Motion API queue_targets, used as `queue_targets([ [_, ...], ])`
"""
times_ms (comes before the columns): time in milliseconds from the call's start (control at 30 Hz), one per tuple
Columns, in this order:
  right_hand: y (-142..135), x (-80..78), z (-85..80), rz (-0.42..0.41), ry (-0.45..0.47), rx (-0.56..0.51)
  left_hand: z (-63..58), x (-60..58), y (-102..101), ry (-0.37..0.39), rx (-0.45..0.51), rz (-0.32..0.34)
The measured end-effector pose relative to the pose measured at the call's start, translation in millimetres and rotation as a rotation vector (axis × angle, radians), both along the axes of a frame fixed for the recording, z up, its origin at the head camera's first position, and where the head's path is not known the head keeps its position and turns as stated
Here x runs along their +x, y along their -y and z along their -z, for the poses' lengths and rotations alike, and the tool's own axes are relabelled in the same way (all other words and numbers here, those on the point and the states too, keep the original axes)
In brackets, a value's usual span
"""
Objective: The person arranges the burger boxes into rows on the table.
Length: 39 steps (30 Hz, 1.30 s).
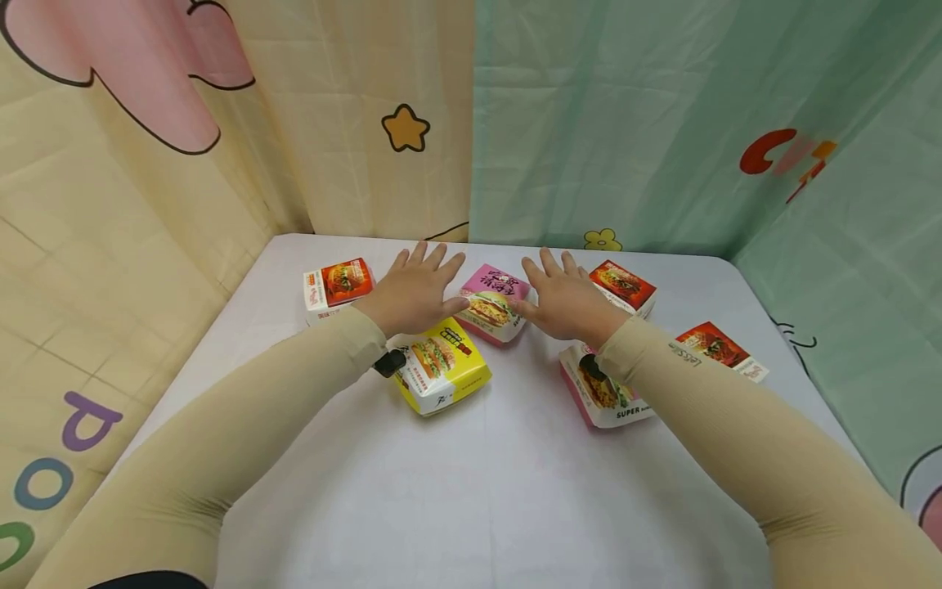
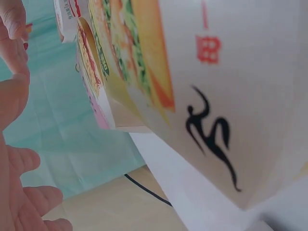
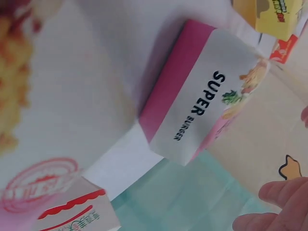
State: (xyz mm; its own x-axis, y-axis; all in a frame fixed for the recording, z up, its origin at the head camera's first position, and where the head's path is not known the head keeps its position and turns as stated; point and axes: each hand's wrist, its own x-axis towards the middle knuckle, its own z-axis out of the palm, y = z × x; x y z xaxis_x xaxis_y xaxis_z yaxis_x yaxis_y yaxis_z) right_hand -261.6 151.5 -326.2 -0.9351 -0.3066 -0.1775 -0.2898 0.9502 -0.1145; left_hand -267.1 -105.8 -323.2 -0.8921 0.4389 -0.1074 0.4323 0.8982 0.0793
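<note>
My left hand (image 1: 414, 293) is held out palm down with fingers spread, over the far edge of a yellow burger box (image 1: 445, 368). Its fingers (image 2: 33, 192) hold nothing in the left wrist view. The right hand (image 1: 568, 301) is spread likewise, beside a pink burger box (image 1: 491, 304) that lies between the hands. Below the right wrist sits another pink-and-white burger box (image 1: 611, 405), partly covered by the sleeve. In the right wrist view the pink box's side (image 3: 192, 96) reads SUPER BURGER, apart from the right fingers (image 3: 284, 207).
A red-and-white box (image 1: 338, 286) lies at the back left of the white table (image 1: 478, 499). Two more red-topped boxes, one behind the right hand (image 1: 624, 285) and one by the right forearm (image 1: 715, 345), are partly hidden. Printed curtains (image 1: 603, 123) hang around the table.
</note>
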Motion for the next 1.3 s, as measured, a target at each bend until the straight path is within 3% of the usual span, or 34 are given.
queue_targets([
  [500,22.9,27.9,-1.4,-0.04,0.038,0.003,4.1,15.0,31.6,0.138,0.043,0.053],
  [767,31.4,39.6,0.6,-0.099,0.053,-0.022,9.9,21.5,43.7,0.194,0.065,0.024],
  [1300,43.9,57.5,9.1,-0.203,0.018,-0.086,18.4,32.3,53.2,0.219,0.135,0.044],
])
